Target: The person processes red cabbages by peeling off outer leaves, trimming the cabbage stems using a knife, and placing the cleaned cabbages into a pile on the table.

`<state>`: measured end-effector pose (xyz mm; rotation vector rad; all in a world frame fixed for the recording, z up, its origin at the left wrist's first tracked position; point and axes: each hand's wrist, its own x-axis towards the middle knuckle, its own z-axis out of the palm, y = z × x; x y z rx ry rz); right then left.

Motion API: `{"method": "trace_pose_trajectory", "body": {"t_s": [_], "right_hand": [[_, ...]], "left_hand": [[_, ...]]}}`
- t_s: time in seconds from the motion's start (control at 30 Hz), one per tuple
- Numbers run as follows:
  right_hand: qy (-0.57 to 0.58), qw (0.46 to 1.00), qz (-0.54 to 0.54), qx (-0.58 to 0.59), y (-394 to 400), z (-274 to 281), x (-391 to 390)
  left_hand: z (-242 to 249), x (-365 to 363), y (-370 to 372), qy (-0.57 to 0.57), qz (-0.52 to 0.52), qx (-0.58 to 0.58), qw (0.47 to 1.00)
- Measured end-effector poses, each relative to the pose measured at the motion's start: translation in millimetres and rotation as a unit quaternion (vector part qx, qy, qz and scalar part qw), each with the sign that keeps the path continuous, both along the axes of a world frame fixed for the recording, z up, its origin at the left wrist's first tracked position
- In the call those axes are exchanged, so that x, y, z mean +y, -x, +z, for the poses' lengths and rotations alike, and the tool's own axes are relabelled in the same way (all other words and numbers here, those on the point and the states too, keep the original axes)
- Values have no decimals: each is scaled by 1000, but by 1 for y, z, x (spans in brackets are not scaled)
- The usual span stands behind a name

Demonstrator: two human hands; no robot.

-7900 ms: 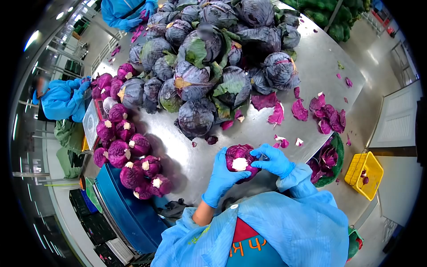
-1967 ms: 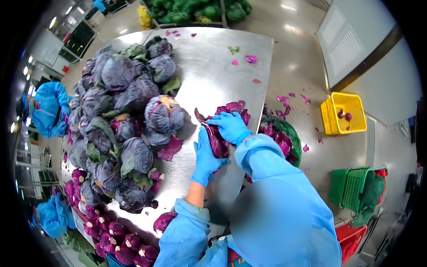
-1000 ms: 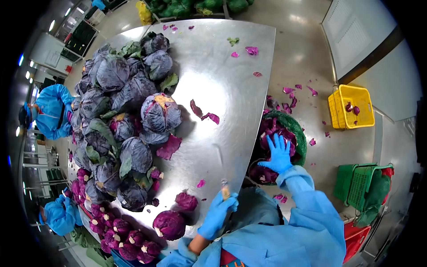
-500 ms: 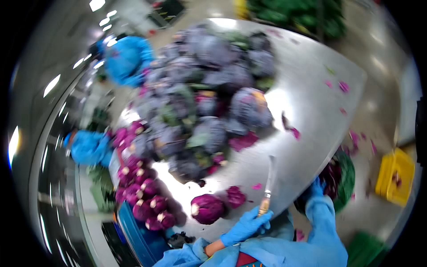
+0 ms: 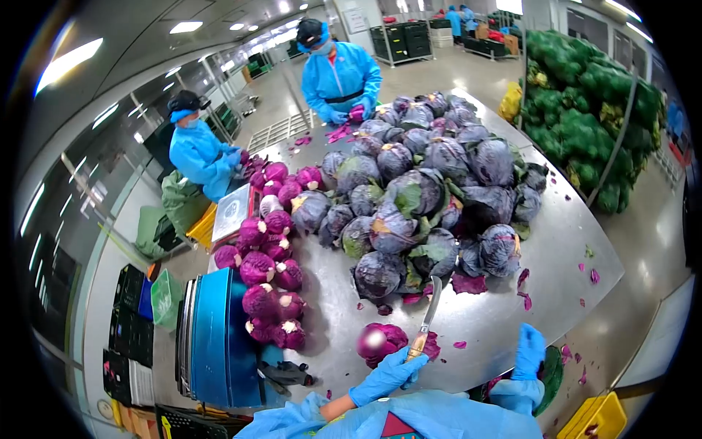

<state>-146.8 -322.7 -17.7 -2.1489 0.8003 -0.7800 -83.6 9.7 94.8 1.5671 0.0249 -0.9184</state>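
My left hand (image 5: 386, 377), in a blue glove, is closed around the wooden handle of a knife (image 5: 425, 324). The curved blade points away from me over the metal table (image 5: 329, 357). Just beyond this hand lies a trimmed purple cabbage (image 5: 380, 342), with loose purple leaves beside it. My right hand (image 5: 529, 353), gloved too, is raised at the table's near right edge, fingers stretched out, holding nothing. Below it a green net-like container (image 5: 550, 380) is partly hidden by my sleeve. Untrimmed cabbages (image 5: 431, 192) are heaped mid-table; trimmed ones (image 5: 257, 268) are stacked at the left.
Two people in blue gowns stand across the table, one (image 5: 342, 73) handling a purple cabbage, the other (image 5: 201, 152) at the left. Blue panels (image 5: 225, 336) and a scale (image 5: 234, 212) line the left edge. Yellow crates (image 5: 596, 417) stand lower right; green net sacks (image 5: 578, 110) behind.
The view has tilted up and turned. My right hand has come up from the cabbage leaves beside the table edge, its fingers now extended. My left hand still holds the knife.
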Motion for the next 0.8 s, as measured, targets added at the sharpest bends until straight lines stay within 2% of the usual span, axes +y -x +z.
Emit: {"method": "trace_pose_trajectory", "body": {"t_s": [0.03,0.07,0.1,0.13,0.2,0.23,0.27,0.3,0.33,0.4,0.43,0.47,0.5,0.57,0.6,0.63,0.7,0.73,0.77,0.8], "right_hand": [[-156,983,93,-2,-21,30,35],[-310,925,218,-43,-34,60,75],[-400,844,357,25,-49,76,103],[-426,777,458,66,-58,59,132],[-559,681,466,85,-60,58,192],[-586,675,444,55,-61,48,205],[-614,669,418,28,-62,50,214],[-571,699,431,-3,-64,55,213],[-585,720,372,-15,-66,59,211],[-612,738,278,-66,-72,48,194],[-554,797,239,-34,-74,42,179],[-518,819,245,-15,-72,26,158],[-446,872,195,48,-68,27,146],[-232,943,186,147,-55,5,123],[-118,957,181,194,-49,-10,113],[-63,958,176,216,-42,-27,104],[48,950,169,257,-31,-57,93],[63,942,170,282,-30,-61,92],[78,933,172,306,-31,-64,92],[93,924,172,328,-33,-66,92]], "left_hand": [[-2,3,-3,-16,-6,-13,1000],[-6,6,-6,-30,-14,-25,999],[-14,10,-9,-78,-47,-62,994],[-23,12,-10,-107,-58,-143,982],[-39,17,-3,-163,-82,-292,939],[-15,15,-2,-163,-49,-264,949],[-26,23,-6,-79,-30,-336,938],[-35,31,-4,-93,-54,-294,950],[-18,40,-15,-106,-81,-249,959],[3,59,-19,-202,-14,-286,937],[-2,72,-22,-150,81,-287,943],[-15,87,-21,-101,179,-285,936],[-38,109,-20,-115,230,-274,927],[-63,137,-20,-144,298,-257,908],[-66,145,-18,-159,317,-246,902],[-70,149,-16,-175,336,-236,895],[-87,141,-10,-212,271,-275,898],[-93,133,-7,-231,238,-295,896],[-76,119,-9,-207,210,-248,923],[-77,106,-13,-224,192,-273,916]]}}
